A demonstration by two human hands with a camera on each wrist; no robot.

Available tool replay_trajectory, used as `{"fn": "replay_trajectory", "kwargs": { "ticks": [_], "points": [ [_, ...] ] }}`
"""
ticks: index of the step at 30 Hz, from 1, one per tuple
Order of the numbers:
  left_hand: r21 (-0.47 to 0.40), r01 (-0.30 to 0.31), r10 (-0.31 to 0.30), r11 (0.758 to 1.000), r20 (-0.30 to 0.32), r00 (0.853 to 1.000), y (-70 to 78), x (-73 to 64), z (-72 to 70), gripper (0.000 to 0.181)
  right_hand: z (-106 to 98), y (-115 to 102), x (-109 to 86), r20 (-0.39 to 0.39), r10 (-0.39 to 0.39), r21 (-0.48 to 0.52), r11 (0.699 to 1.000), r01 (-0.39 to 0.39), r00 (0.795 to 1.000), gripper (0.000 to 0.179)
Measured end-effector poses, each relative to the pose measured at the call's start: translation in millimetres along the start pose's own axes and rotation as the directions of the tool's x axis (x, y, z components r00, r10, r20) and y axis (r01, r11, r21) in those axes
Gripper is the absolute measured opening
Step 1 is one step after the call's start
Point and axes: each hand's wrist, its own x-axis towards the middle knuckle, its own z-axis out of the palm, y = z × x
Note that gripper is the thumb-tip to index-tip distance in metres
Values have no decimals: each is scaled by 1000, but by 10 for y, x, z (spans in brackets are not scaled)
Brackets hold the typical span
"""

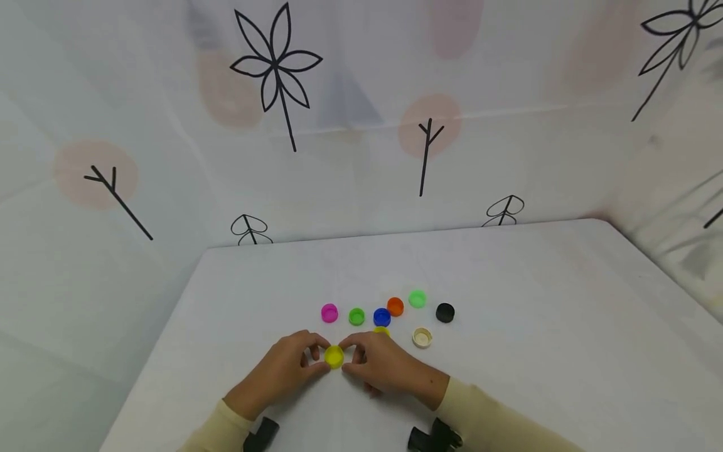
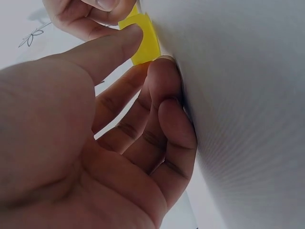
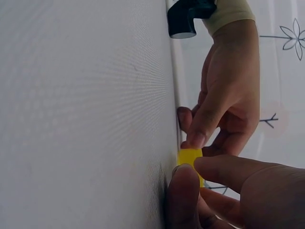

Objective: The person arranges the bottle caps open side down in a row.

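A yellow bottle cap [image 1: 334, 357] is between my two hands at the near middle of the white table. My left hand [image 1: 289, 365] pinches its left side, thumb and forefinger at the edge; the left wrist view shows the thumb [image 2: 129, 42] pressed against the cap. From the other side, my right hand [image 1: 381, 362] holds the cap's right edge between curled thumb and forefinger. Behind the right hand a second yellow cap [image 1: 382, 329] peeks out, mostly hidden. Close beyond it lie a blue cap [image 1: 381, 317] and an orange cap [image 1: 395, 306], overlapping in this view.
A pink cap [image 1: 329, 312] and a green cap [image 1: 356, 316] lie beyond my hands. Toward the right are a light green cap [image 1: 417, 299], a black cap [image 1: 445, 312] and a beige cap [image 1: 422, 338]. Patterned cloth [image 1: 350, 182] hangs behind the white table [image 1: 536, 326].
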Motion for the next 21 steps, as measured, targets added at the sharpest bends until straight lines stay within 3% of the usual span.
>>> {"fn": "replay_trajectory", "kwargs": {
  "ticks": [13, 21],
  "points": [
    [-22, -10, 10, 1000, 15, 1000, -14, -24, -6, 27, 26, 2, 7, -1, -19, -5, 1000, 19, 1000, 33],
    [-27, -55, 55, 998, 7, 998, -18, -5, -17, 27, -9, -14, -7, -20, -30, 3, 1000, 30, 999, 31]
  ]
}}
